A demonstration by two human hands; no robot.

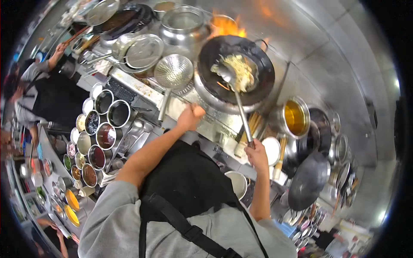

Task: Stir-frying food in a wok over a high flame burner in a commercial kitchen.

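My right hand (257, 154) grips the handle end of a long metal ladle (243, 116). The ladle's bowl rests in a black wok (206, 77) among pale shredded food (242, 72) with a few orange strips. Flames (226, 27) rise behind the wok's far rim. My left hand (191, 117) hovers with curled fingers over the stove's front edge, left of the wok. A rounded orange-pink shape shows at its fingertips; whether it is an egg or the thumb, I cannot tell. Nearest to that hand lies a perforated metal strainer (173, 71), its handle pointing towards me.
A pot of yellow oil (294, 117) and bamboo brushes (280, 158) stand at the right, near an upturned wok (308, 182). Several sauce containers (105, 135) fill the left side. Sieves (144, 51) and a metal pot (184, 24) sit further back. A co-worker (48, 84) stands at the left.
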